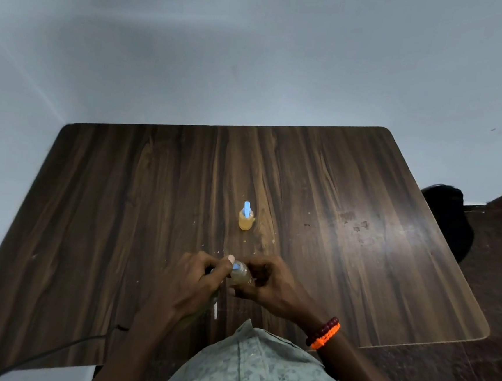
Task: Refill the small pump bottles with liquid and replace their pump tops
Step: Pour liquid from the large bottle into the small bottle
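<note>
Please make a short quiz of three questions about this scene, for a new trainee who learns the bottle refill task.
1. True or false: the pump bottle standing alone on the table already carries its blue pump top.
2. Which hand wears the orange and dark red bracelets? A) left B) right C) both
3. Fill in: the bottle in the hands is held ____ the standing bottle, as seen from the person.

Key
1. True. A blue top sits on the bottle of orange liquid.
2. B. The right hand wears them; the left hand has a bare wrist.
3. Nearer than. Both hands grip it close to the body, and the blue top shows between the fingers.
</note>
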Motion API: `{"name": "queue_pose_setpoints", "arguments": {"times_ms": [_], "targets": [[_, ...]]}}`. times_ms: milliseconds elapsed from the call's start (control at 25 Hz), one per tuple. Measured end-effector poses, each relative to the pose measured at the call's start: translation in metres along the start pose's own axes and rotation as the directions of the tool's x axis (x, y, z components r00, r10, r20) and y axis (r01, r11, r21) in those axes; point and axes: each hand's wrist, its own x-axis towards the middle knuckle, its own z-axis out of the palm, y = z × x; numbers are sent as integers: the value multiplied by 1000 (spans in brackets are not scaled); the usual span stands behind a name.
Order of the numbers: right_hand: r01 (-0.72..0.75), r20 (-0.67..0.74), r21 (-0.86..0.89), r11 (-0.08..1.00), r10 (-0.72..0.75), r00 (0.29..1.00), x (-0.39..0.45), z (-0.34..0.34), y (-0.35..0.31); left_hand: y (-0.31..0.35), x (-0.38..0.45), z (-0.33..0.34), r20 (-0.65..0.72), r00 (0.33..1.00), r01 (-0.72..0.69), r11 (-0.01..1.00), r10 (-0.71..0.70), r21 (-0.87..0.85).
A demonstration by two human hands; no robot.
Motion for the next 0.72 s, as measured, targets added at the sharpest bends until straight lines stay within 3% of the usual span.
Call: {"name": "queue_pose_setpoints", "arguments": {"times_ms": [240, 600, 720], "targets": [[14, -4, -21, 1000, -14, 1000, 0, 0, 2, -2, -1, -2, -3, 999, -46, 999, 46, 0], [-13, -27, -5, 1000, 13, 1000, -1, -1, 2, -4, -3, -5, 142, 989, -46, 998, 51, -32], [-18, -44, -24, 1000, 17, 999, 0, -2, 1, -3, -3, -9, 274, 960, -67, 998, 61, 15]]}}
